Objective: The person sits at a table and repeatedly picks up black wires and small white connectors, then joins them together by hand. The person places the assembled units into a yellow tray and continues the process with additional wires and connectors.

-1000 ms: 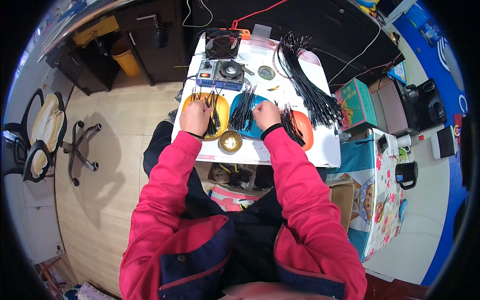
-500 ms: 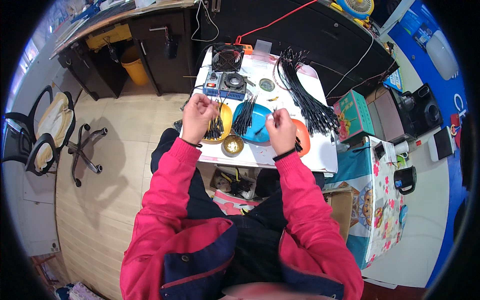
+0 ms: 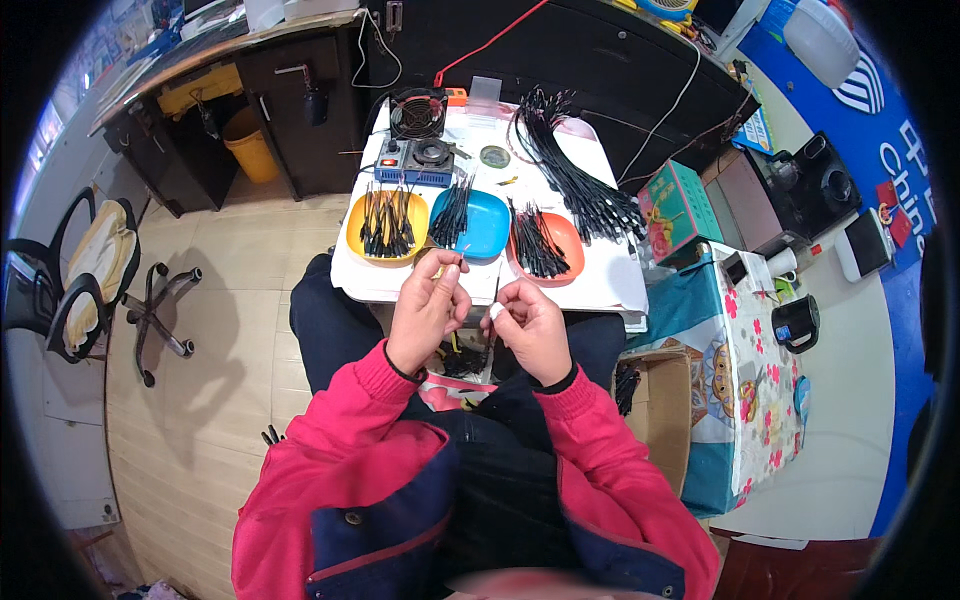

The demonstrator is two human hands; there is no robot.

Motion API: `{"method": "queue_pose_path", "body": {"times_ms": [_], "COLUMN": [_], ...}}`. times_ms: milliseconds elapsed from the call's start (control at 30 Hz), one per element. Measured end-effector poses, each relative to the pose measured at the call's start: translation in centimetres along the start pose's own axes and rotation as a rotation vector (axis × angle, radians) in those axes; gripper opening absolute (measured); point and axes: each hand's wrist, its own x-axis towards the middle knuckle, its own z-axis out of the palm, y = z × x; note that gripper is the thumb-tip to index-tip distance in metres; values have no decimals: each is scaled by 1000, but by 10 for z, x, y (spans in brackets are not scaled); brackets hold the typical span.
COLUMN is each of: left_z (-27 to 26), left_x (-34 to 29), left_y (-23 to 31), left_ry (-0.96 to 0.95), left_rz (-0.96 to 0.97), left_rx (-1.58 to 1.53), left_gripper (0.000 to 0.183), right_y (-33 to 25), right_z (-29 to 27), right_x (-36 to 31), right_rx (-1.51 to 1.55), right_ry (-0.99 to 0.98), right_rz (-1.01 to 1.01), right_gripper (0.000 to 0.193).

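Just in front of the white table's near edge, my left hand pinches a thin wire with a reddish tip. Close to its right, my right hand is closed on a thin black cable that sticks up past the fingers; a white wrap covers one fingertip. Beyond the hands, three trays stand in a row: yellow, blue and orange. Short black cables lie in each: a full row in the yellow, a bunch at the blue one's left side, another bunch in the orange.
Behind the trays are a blue heating unit and a black fan. A long bundle of black cables covers the table's right. A green box and flowered side table stand right. An open carton sits by my right leg.
Both hands have come back from over the trays toward my body and closer together. The view has shifted, and the small metal bowl is no longer visible.
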Motion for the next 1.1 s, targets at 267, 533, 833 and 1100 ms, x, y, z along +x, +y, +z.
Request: {"method": "queue_pose_path", "body": {"times_ms": [267, 533, 833, 1100], "left_z": [26, 35, 40, 35], "left_x": [-19, -29, -28, -33], "left_y": [-5, -10, -17, -14], "left_ry": [45, 59, 111, -67], "left_rz": [192, 233, 127, 42], "left_rx": [-175, -13, -251, -155], "left_gripper": [13, 12, 14, 12], "right_y": [-15, -24, -22, -36], "right_z": [16, 17, 27, -9], "right_x": [-23, -29, -26, -20], "right_rx": [-39, -119, -435, -48], "right_ry": [51, 48, 210, 61], "right_rz": [-36, -92, -294, -196], "right_gripper": [9, 9, 11, 15]}}
